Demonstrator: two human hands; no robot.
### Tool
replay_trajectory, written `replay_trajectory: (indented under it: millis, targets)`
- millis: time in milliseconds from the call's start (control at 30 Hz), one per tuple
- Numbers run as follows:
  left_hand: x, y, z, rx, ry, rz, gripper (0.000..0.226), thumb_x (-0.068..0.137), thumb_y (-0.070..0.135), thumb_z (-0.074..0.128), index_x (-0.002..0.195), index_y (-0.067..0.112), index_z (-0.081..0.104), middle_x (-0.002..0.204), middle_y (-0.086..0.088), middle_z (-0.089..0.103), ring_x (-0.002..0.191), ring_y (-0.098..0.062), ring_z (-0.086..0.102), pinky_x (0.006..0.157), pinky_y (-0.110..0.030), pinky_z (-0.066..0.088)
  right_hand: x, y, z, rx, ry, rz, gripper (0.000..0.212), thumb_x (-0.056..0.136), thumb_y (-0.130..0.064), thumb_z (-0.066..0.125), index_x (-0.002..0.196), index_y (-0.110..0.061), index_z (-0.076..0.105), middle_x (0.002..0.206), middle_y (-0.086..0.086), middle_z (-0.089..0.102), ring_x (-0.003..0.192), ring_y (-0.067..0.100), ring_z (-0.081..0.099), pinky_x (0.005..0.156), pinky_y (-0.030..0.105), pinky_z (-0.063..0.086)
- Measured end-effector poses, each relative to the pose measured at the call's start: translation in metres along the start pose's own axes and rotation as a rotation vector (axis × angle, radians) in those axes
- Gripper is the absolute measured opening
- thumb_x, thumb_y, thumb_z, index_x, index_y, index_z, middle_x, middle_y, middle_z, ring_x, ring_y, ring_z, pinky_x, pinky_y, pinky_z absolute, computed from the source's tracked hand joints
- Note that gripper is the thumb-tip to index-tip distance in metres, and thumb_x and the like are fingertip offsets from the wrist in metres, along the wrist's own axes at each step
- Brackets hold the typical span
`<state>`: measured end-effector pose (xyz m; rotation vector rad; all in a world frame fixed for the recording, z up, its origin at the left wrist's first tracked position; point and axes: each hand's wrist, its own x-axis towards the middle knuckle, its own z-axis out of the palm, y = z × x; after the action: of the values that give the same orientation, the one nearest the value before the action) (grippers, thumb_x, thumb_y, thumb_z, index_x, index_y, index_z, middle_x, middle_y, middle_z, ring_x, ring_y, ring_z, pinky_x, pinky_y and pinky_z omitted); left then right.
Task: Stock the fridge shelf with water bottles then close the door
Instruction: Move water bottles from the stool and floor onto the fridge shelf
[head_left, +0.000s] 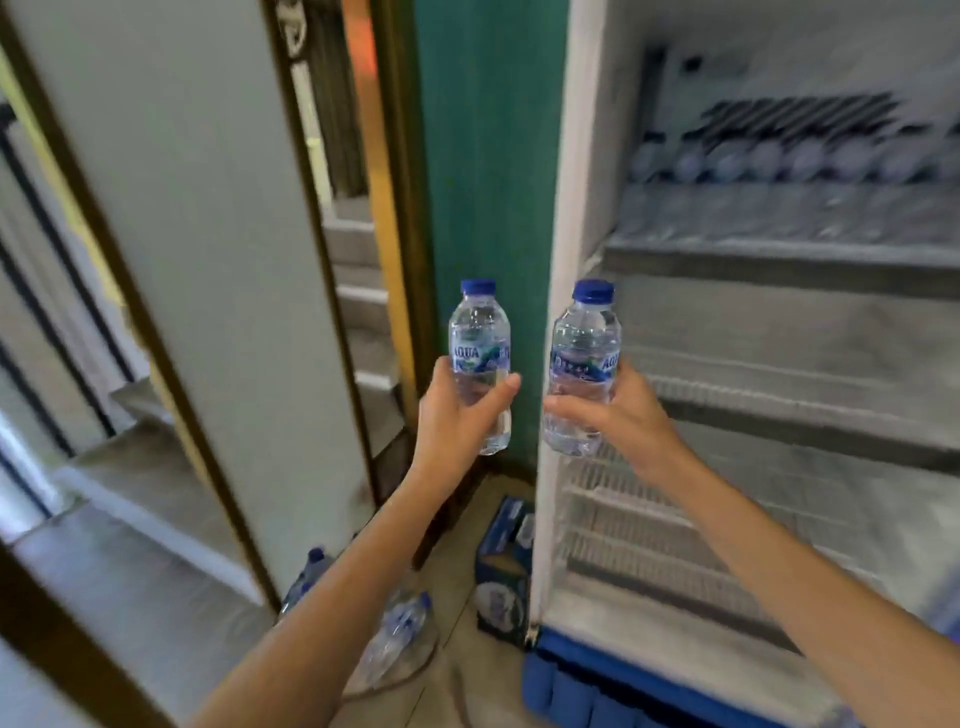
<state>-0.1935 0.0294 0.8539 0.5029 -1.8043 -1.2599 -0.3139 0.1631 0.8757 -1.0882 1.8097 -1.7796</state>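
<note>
I see the left hand (457, 410) wrapped round a small clear plastic water bottle w/ blue cap (480, 358), upright, in front of the teal wall (483, 156). Right hand (618, 415) grips a second clear blue-capped bottle (584, 364), slightly tilted, at the edge of the open white fridge (576, 208). Wire shelves (779, 395) nr it are bare; top shelf holds a blurry bottle row (779, 161). Fridge door (182, 260) stands open on the left. More bottles on the floor (400, 634) beside a blue carton (504, 571).

Two hands, the left hand (457, 410) and the right hand (623, 410), each hold one small bottle: a left bottle (479, 338) and a right bottle (584, 343). One blue carton (504, 571) stands on the floor, beside perhaps three loose bottles (400, 629), too blurred to count surely
</note>
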Motion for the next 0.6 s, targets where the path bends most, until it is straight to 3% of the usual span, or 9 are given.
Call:
replay_trajectory:
  millis: [67,200,367,433,500,600]
  targets:
    - [0.034,0.035,0.039,-0.05,-0.058,0.064,0.041,0.083,0.034,0.07,0.114,0.016,0.051,0.097,0.006,0.068,0.082,0.003,0.067,0.072,-0.016,0.054,0.019,-0.026,-0.042,-0.036,0.061,-0.047,0.053,0.073,-0.007,0.08,0.121,-0.014,0.058,0.105,0.002,0.073,0.092,0.012,0.071,0.08,0.027,0.057]
    - [0.095,0.087,0.113,-0.102,-0.157,0.161,0.041,0.082,0.044,0.068,0.111,0.024,0.047,0.105,0.004,0.065,0.094,-0.011,0.067,0.086,-0.039,0.056,0.058,-0.071,-0.123,-0.092,0.207,-0.129,0.043,0.075,-0.008,0.079,0.114,-0.011,0.061,0.099,0.003,0.073,0.088,0.013,0.071,0.079,0.024,0.058]
    - [0.152,0.122,0.187,-0.132,-0.218,0.198,0.051,0.081,0.043,0.07,0.118,0.018,0.045,0.109,0.008,0.061,0.101,-0.011,0.062,0.092,-0.036,0.051,0.106,-0.094,-0.209,-0.025,0.321,-0.121,0.029,0.076,-0.013,0.078,0.103,-0.008,0.067,0.09,0.005,0.073,0.085,0.018,0.071,0.087,0.037,0.056]
    - [0.175,0.12,0.211,-0.152,-0.242,0.189,0.058,0.075,0.047,0.073,0.117,0.018,0.045,0.112,0.004,0.062,0.103,-0.015,0.063,0.094,-0.043,0.051,0.124,-0.094,-0.235,0.007,0.363,-0.103,0.03,0.074,-0.014,0.081,0.101,-0.012,0.068,0.094,0.007,0.074,0.09,0.023,0.071,0.091,0.042,0.055]
    - [0.196,0.117,0.232,-0.148,-0.26,0.165,0.067,0.068,0.05,0.074,0.119,0.017,0.045,0.116,0.001,0.062,0.105,-0.019,0.063,0.094,-0.047,0.051,0.14,-0.091,-0.255,0.022,0.403,-0.072,0.029,0.074,-0.012,0.08,0.099,-0.015,0.067,0.101,0.009,0.074,0.09,0.023,0.071,0.084,0.035,0.058]
    - [0.226,0.105,0.259,-0.074,-0.306,0.14,0.068,0.074,0.038,0.077,0.126,0.013,0.043,0.12,-0.001,0.059,0.111,-0.019,0.058,0.099,-0.045,0.047,0.169,-0.077,-0.276,0.031,0.444,-0.026,0.043,0.074,-0.007,0.08,0.114,-0.008,0.063,0.105,0.008,0.072,0.082,0.014,0.071,0.06,0.017,0.055]
